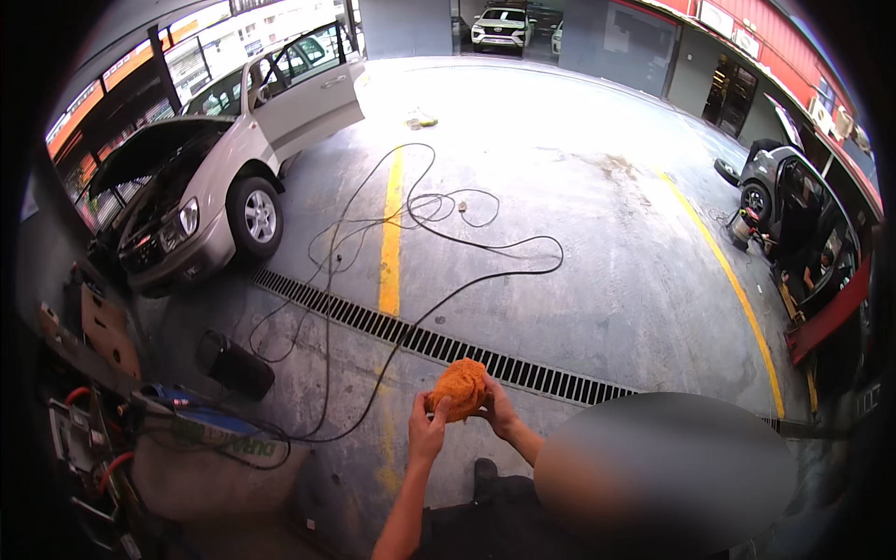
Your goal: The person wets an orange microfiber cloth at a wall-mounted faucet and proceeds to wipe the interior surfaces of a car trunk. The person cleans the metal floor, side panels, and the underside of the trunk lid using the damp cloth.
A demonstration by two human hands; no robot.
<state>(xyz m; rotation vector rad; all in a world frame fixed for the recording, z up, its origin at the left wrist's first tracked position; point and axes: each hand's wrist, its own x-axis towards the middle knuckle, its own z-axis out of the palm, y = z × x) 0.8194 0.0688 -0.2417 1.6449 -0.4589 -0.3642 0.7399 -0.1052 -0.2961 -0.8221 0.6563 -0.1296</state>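
A bunched orange cloth [457, 385] is held up in front of me, above the concrete floor. My left hand [428, 429] grips its lower left side, with the thumb pressed on the near face. On the other side my right hand [500, 411] has its fingers closed on the cloth's right edge. Whether anything is wrapped inside the cloth cannot be made out. Some fingertips of both hands are hidden behind it.
A drain grate [429, 343] crosses the floor. Beyond it lie loops of black cable [485, 277]. On the left stands a beige car [210, 187] with bonnet and door open, near a dark box [235, 364]. A dark car [793, 182] is at far right. A blurred oval covers the lower right.
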